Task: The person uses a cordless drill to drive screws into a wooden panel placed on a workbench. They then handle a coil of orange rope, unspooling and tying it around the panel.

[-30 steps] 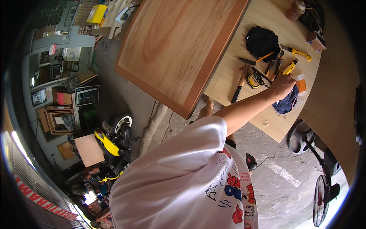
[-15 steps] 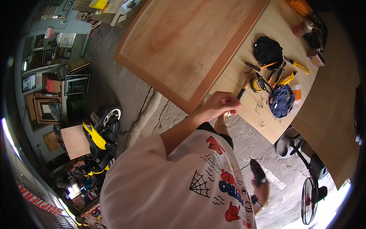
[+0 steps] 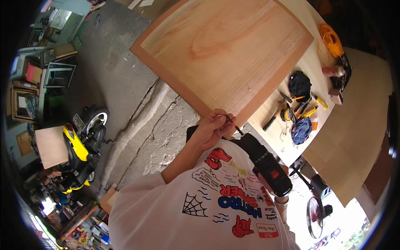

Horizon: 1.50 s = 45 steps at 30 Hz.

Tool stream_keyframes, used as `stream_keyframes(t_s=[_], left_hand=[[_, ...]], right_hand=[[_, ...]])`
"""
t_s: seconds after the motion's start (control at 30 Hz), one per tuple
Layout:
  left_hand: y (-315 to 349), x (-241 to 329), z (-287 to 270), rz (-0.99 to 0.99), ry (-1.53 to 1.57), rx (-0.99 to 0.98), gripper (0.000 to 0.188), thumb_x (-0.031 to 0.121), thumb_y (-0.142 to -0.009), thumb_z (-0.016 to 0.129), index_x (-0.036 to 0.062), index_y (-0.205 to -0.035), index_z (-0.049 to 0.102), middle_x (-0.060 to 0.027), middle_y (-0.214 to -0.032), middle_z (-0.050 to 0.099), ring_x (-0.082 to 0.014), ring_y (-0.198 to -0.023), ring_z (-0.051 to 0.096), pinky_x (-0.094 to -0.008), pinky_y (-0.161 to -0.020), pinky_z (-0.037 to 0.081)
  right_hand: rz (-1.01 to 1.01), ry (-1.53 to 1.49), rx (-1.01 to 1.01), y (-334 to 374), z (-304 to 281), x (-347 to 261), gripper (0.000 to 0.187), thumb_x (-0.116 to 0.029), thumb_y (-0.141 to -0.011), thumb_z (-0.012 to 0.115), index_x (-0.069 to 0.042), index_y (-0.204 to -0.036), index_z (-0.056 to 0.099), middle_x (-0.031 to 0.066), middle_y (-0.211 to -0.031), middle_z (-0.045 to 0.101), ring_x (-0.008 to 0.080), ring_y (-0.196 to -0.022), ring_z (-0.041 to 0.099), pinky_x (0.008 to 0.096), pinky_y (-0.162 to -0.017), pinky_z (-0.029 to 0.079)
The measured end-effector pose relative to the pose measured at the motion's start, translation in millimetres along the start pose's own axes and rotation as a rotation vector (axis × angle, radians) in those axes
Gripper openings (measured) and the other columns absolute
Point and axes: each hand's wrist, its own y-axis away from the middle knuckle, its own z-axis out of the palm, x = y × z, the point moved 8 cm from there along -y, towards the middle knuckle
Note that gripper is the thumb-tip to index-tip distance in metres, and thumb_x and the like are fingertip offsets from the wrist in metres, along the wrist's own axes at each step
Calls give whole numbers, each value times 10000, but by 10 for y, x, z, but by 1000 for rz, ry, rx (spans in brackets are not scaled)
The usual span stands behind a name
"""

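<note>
A black cordless screwdriver (image 3: 266, 164) with a red mark is tilted in front of my shirt, its bit (image 3: 237, 128) pointing up and left. My right hand (image 3: 283, 177) is wrapped round it from behind, mostly hidden by the tool. At the bit's end, my left hand (image 3: 211, 127) pinches a small dark piece (image 3: 228, 118), too small to name surely. Just beyond my fingers lies the near corner of a large wooden panel (image 3: 225, 58) with a brown border.
The panel rests on a pale wooden table (image 3: 287, 139). On its right stand a tape measure (image 3: 287, 114), a hammer (image 3: 273, 118), dark cloth bundles (image 3: 300, 86) and orange string (image 3: 331, 39). A fan (image 3: 315, 216) stands at lower right, a yellow motorbike (image 3: 77, 143) at left.
The screwdriver has come up from low on the right to meet my left hand. My left hand has shifted left and down, and the view has turned, with the panel now further right.
</note>
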Motion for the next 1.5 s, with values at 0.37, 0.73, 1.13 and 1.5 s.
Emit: stream_keyframes(t_s=[0.37,0.73,1.13,1.5], left_hand=[[126,890,-554,-24,55,133,133,118,-1018,590,72,-1141,610,-97,-1106,666,-194,-1030,690,-303,-875,614],[81,938,-568,-85,-51,202,174,99,-997,626,27,-1155,625,-109,-1091,672,-205,-1024,692,-287,-866,617],[13,1211,-525,103,216,122,209,214,-1023,606,45,-1143,632,-76,-1124,688,-140,-1026,690,-260,-867,605],[-295,2041,-816,106,537,240,207,203,-1056,534,30,-1134,616,-144,-1232,678,-214,-1096,698,-323,-899,628]], right_hand=[[-9,-142,-191,-883,595,-770,544,-202,-761,770,47,-1229,647,173,-988,710,279,-868,702,360,-789,529],[-167,176,-138,-1089,412,-1076,444,-158,-745,763,17,-1146,688,142,-871,704,293,-727,684,346,-663,521],[-236,320,-397,-1808,614,-1135,400,-223,-798,738,-24,-1139,674,91,-836,667,221,-705,665,333,-639,489],[188,3,-333,-2528,1102,-1157,356,-149,-839,743,4,-1154,680,85,-917,724,161,-769,677,272,-690,523]])
